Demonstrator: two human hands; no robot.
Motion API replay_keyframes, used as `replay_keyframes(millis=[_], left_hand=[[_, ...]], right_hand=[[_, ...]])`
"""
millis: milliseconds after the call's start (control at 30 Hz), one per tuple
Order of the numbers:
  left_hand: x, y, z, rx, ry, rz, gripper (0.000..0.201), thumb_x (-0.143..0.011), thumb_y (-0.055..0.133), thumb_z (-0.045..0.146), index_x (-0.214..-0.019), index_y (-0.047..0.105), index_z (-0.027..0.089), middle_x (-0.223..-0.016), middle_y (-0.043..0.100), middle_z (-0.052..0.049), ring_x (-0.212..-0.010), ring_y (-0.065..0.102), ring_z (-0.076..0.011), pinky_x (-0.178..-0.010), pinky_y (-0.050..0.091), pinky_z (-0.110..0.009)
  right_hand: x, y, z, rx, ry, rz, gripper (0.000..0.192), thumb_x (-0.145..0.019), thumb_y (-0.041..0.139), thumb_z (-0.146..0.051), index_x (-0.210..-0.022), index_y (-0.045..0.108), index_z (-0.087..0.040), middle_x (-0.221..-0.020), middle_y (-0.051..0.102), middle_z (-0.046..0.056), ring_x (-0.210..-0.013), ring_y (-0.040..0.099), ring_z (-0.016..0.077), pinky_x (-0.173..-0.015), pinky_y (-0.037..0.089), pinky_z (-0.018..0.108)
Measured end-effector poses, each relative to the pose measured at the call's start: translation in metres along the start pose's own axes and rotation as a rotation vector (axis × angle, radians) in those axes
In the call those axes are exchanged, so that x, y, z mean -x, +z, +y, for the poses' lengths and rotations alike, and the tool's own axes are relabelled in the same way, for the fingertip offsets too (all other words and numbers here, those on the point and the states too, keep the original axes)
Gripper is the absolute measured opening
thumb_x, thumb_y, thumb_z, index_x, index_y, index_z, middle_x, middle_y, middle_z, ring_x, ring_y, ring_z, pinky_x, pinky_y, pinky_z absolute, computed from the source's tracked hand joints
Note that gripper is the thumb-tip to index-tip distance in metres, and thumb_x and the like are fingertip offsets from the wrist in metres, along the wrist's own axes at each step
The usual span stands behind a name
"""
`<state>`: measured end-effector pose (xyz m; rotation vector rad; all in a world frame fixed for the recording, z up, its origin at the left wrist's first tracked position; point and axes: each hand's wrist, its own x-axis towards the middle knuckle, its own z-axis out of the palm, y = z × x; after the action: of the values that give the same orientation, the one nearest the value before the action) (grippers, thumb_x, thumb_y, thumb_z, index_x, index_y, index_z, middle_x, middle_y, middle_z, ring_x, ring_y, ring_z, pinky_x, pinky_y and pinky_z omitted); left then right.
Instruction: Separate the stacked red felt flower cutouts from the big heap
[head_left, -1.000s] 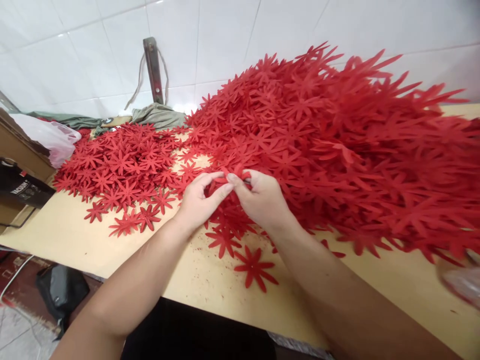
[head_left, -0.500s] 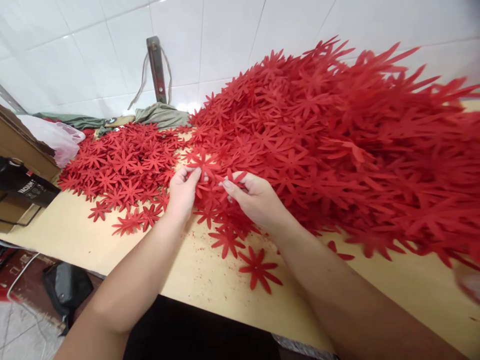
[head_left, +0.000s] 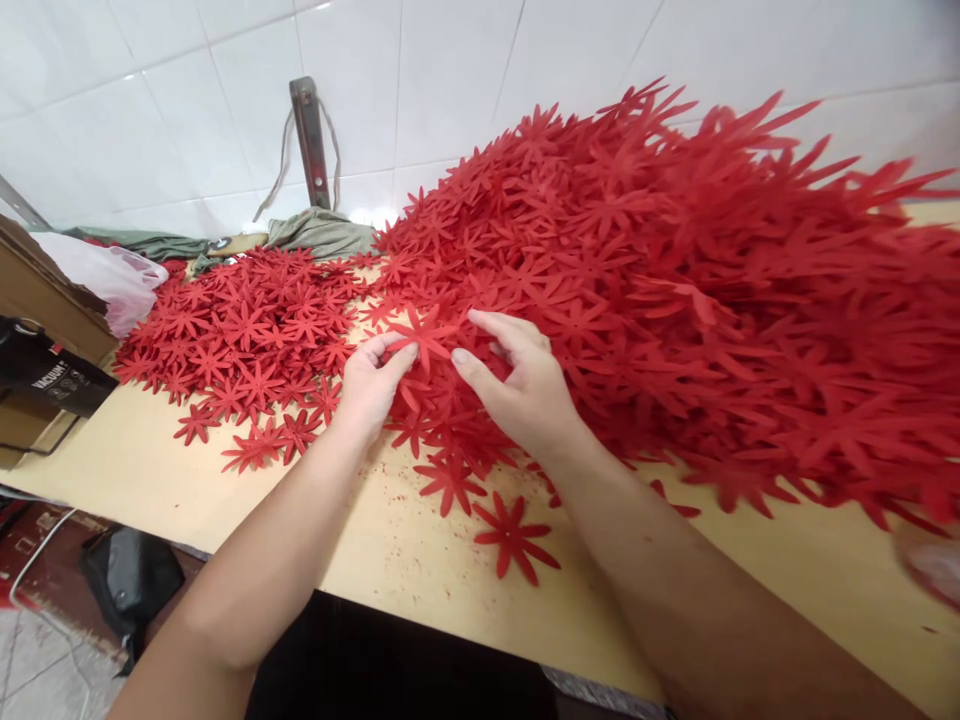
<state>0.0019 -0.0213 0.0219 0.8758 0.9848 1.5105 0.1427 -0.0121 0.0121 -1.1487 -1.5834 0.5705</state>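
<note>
Head-camera view, looking forward and down at a yellow table point(head_left: 150, 470) set against a white tiled wall point(head_left: 187, 110). Left hand point(head_left: 367, 385) pinched one red flower cutout point(head_left: 424, 335) by a petal between thumb and fingers, holding it flat just above the near edge of the big heap of cutouts point(head_left: 675, 300). Right hand point(head_left: 525, 385) lay just right of that flower, fingers spread and loosely curled over the heap's edge, closed on nothing that could be seen. Left of the heap, a thin flat layer of separated flowers point(head_left: 247, 340) covered the table. Nearer than the heap, a single loose flower point(head_left: 514, 537) lay on bare tabletop. Behind the heap's left end, a metal bracket point(head_left: 309, 140) stood against the wall above a grey-green cloth point(head_left: 319, 232).
</note>
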Motion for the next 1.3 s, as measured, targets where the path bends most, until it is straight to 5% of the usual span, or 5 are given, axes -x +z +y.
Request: replay_keyframes(millis=[233, 800, 1000, 1167, 1300], left_hand=[[0.005, 0.005, -0.003, -0.173, -0.020, -0.081, 0.013, -0.064, 0.070, 0.020, -0.064, 0.059, 0.014, -0.059, 0.060, 0.003, -0.059, 0.053, -0.0069, -0.066, 0.045, -0.022], [0.004, 0.008, -0.005, -0.354, 0.035, -0.160, 0.034, -0.072, 0.065, 0.038, -0.059, 0.041, 0.017, -0.055, 0.039, 0.007, -0.052, 0.034, -0.0043, -0.052, 0.031, -0.019], [0.005, 0.009, -0.003, -0.250, 0.038, -0.176, 0.036, -0.071, 0.066, 0.040, -0.058, 0.042, 0.016, -0.054, 0.040, 0.007, -0.052, 0.034, -0.0041, -0.054, 0.031, -0.019], [-0.002, 0.004, -0.007, -0.246, 0.069, -0.100, 0.028, -0.078, 0.059, 0.026, -0.058, 0.042, 0.016, -0.054, 0.041, 0.007, -0.052, 0.036, -0.0040, -0.056, 0.032, -0.018], [-0.004, 0.005, -0.009, -0.278, 0.030, -0.071, 0.011, -0.075, 0.059, 0.013, -0.067, 0.051, 0.014, -0.061, 0.052, 0.005, -0.057, 0.045, -0.0049, -0.062, 0.037, -0.018]], right_hand=[[0.002, 0.002, -0.010, -0.455, 0.243, -0.247, 0.041, -0.065, 0.069, -0.046, -0.092, 0.060, -0.017, -0.099, 0.067, 0.009, -0.091, 0.064, 0.0206, -0.086, 0.051, 0.037], [0.000, -0.001, -0.012, -0.571, 0.281, -0.233, 0.027, -0.062, 0.073, -0.040, -0.056, 0.059, -0.018, -0.056, 0.053, -0.003, -0.056, 0.048, 0.0086, -0.060, 0.043, 0.023], [-0.001, -0.002, -0.017, -0.527, 0.318, -0.090, 0.032, -0.067, 0.069, -0.040, -0.053, 0.051, -0.018, -0.051, 0.044, -0.004, -0.048, 0.038, 0.0062, -0.049, 0.037, 0.021], [-0.014, -0.009, -0.003, -0.663, 0.454, 0.180, 0.029, -0.069, 0.069, -0.037, -0.056, 0.050, -0.019, -0.058, 0.058, -0.002, -0.054, 0.053, 0.0086, -0.051, 0.045, 0.021], [-0.016, -0.009, -0.003, -0.702, 0.477, 0.181, 0.027, -0.060, 0.076, -0.031, -0.059, 0.052, -0.018, -0.056, 0.059, -0.003, -0.054, 0.056, 0.0080, -0.051, 0.047, 0.020]])
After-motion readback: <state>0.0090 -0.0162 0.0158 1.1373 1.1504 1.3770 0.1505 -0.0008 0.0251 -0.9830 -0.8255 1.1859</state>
